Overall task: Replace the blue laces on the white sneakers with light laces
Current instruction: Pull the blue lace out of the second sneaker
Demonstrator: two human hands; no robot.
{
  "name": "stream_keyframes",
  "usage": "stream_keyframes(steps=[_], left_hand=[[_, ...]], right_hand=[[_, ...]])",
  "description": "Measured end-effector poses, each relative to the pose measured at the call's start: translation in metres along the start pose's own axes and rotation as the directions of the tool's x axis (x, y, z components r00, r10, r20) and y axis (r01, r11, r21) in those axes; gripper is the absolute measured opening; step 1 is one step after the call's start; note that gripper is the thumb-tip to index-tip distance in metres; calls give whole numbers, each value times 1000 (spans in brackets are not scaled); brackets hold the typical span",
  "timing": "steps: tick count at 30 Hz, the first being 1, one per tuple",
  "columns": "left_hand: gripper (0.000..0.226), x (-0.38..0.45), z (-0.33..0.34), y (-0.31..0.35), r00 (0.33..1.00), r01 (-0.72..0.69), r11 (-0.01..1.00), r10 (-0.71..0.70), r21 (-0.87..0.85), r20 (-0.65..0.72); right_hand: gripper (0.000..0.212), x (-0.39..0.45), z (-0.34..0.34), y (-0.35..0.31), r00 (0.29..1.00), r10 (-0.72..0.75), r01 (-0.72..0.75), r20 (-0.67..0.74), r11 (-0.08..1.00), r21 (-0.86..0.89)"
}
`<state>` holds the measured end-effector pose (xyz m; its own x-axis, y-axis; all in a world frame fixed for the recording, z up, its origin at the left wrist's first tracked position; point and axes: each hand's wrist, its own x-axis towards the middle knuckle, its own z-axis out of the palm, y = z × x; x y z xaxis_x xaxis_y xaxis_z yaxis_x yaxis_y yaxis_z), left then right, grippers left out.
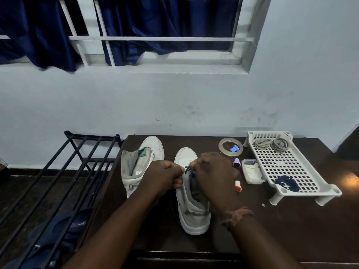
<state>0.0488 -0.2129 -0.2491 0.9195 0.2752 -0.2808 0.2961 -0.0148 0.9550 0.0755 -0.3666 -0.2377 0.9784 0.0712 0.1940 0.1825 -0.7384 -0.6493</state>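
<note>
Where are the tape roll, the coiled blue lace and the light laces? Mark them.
tape roll (pixel 223 143), head view, on its left rim.
coiled blue lace (pixel 287 183), head view, mid-coil.
light laces (pixel 261 144), head view, on the left bundle.

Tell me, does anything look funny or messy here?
Mostly tidy. The left white sneaker has no lace, and its grey tongue is flopped open. A dark blue lace coil already lies in the white perforated plastic tray.

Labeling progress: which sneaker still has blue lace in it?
The right sneaker, under both hands. Blue lace shows at its eyelets. The left sneaker stands beside it with its tongue open, no lace visible.
</note>
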Motion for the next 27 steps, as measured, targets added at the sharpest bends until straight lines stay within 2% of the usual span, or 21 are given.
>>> stream_keyframes(steps=[2, 4, 7, 9, 11, 13, 15, 18, 20, 23, 25, 27], left_hand=[[14, 0, 1, 0, 1000, 6, 1000, -6, -2, -3], [14, 0, 1, 0, 1000, 13, 1000, -13, -10, -2], [15, 0, 0, 0, 1000, 12, 1000, -12, 0, -8], [15, 1, 0, 0, 1000, 11, 1000, -11, 3, -14], [17, 0, 1, -1, 1000, 15, 1000, -15, -2, -13], [18, 0, 2, -2, 1000, 12, 1000, -12, 11, -13], [19, -1, 7, -3, 1000, 0, 999, 1, 41, -19], [35, -1, 18, -9, 998, -29, 990, 37, 135, -54], [48, -1, 23, -14, 994, -54, 970, 76, 237, -84], [36, 1, 25, -20, 985, -107, 932, 147, 345, -91], [19, 5, 21, -20, 980, -124, 919, 172, 375, -97], [12, 9, 13, -18, 979, -135, 912, 183, 387, -89]], right_hand=[[15, 6, -7, 0, 986, 162, -151, -38, 966, 209], [17, 9, -13, 3, 961, 262, -216, -92, 912, 348], [23, 13, -23, 6, 937, 325, -214, -132, 828, 519], [24, 19, -30, 10, 915, 338, -167, -222, 816, 554], [25, 22, -35, 14, 911, 326, -148, -251, 830, 538], [23, 22, -30, 19, 941, 315, -211, -125, 834, 510], [31, 19, -17, 25, 948, 314, -306, 44, 870, 388], [33, 12, -2, 23, 962, 216, -246, 166, 952, 183], [18, 7, 2, 18, 966, 163, -192, 199, 972, 135], [11, 3, 4, 16, 981, 115, -122, 155, 992, 34], [10, 5, 3, 21, 977, 161, -167, 137, 985, 34], [9, 10, 0, 29, 961, 222, -235, 168, 970, 67]])
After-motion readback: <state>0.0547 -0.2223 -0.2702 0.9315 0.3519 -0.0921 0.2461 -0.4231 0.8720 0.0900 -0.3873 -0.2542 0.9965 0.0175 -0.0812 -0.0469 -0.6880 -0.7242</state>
